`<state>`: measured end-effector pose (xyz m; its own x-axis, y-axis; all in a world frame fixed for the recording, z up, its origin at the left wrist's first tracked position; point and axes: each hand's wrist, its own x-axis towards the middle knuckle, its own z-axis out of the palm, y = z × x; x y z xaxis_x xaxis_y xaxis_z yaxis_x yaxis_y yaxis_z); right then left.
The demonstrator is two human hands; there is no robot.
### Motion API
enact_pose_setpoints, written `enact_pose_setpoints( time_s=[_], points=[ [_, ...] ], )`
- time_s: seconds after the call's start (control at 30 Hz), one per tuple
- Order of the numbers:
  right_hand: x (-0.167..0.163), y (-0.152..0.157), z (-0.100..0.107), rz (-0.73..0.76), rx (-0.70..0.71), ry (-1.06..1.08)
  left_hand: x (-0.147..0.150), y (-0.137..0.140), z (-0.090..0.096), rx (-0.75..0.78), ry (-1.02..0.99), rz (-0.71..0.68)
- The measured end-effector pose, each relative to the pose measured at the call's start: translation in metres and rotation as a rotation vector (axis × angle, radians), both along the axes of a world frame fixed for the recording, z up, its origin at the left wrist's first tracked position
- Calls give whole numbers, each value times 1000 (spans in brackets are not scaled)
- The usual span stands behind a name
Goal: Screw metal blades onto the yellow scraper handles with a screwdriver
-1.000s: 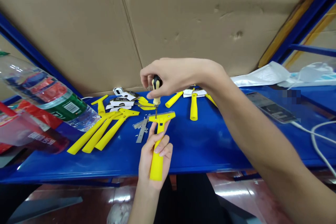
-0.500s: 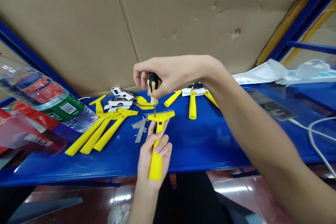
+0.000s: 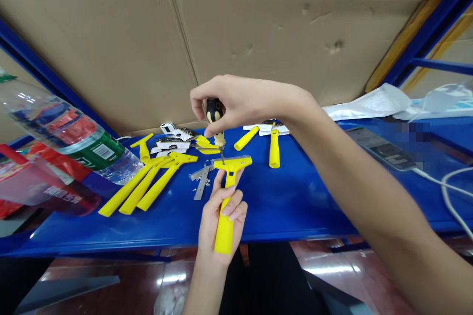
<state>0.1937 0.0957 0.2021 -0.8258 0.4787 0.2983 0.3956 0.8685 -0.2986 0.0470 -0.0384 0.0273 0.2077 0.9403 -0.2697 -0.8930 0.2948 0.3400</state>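
My left hand [image 3: 223, 221] is closed round the handle of a yellow scraper [image 3: 224, 234], its wide head pointing away from me. From above, my right hand [image 3: 221, 101] grips a black and cream screwdriver [image 3: 219, 139], held upright. The screwdriver's tip meets the left side of the scraper head; the screw under it is too small to make out. Just left of the head lie a flat metal blade [image 3: 201, 184] and several small screws and nuts [image 3: 207, 181] on the blue table [image 3: 295, 206].
Several yellow scrapers [image 3: 157, 187] lie at left, others [image 3: 274, 150] behind. Cards [image 3: 172, 143] are stacked near the cardboard wall [image 3: 258, 24]. A water bottle [image 3: 99, 150] and red cup [image 3: 62, 192] stand far left. A phone [image 3: 380, 147] with a white cable [image 3: 445, 197] lies right.
The whole view has shifted slightly, so most things appear a little further right. My right hand has turned slightly on the screwdriver, which still meets the scraper head.
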Motion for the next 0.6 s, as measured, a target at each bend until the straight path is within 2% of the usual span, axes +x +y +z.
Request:
enact_pose_setpoints(
  time_s=[0.1,0.3,0.37,0.5,0.6],
  points=[
    [-1,2,-2,-77,20,13,-1,-1,0,0,-3,-2],
    [5,0,1,54,-88,28,-1,-1,0,5,3,3],
    [4,-3,3,65,-64,28,-1,-1,0,24,12,-5],
    [-2,-5,2,-37,59,40,-2,-2,-2,50,26,-25],
    [-5,-5,-2,-9,25,33,-2,-1,-2,51,41,-30]
  ],
)
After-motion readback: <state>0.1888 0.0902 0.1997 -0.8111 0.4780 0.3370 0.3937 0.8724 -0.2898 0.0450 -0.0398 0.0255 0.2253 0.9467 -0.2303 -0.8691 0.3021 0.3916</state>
